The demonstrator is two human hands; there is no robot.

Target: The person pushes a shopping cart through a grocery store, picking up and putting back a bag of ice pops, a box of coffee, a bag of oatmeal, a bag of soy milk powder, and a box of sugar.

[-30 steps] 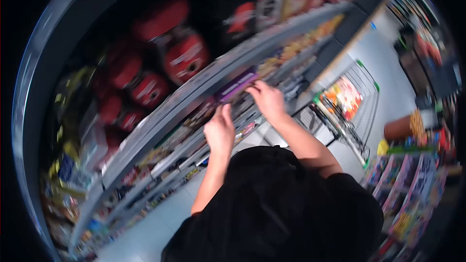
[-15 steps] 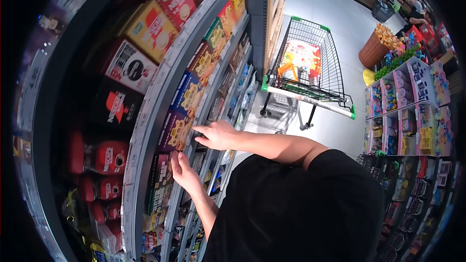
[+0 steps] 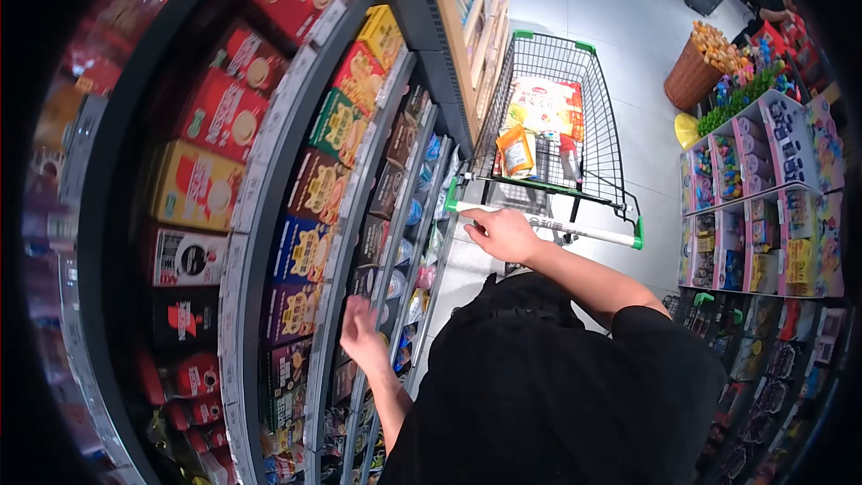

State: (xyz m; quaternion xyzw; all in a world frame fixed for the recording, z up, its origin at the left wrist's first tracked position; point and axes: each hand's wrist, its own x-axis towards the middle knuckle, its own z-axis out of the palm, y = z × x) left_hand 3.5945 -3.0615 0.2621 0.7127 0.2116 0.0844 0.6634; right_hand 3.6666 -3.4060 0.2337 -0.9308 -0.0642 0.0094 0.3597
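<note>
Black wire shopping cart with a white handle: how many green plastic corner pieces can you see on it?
4: a far-left corner piece and far-right corner piece, plus a left end cap and right end cap on the handle. Lower ones may be hidden.

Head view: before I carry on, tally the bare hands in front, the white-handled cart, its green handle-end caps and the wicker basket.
Bare hands: 2 (left hand, right hand)
White-handled cart: 1
Green handle-end caps: 2
Wicker basket: 1
Total: 6
</note>
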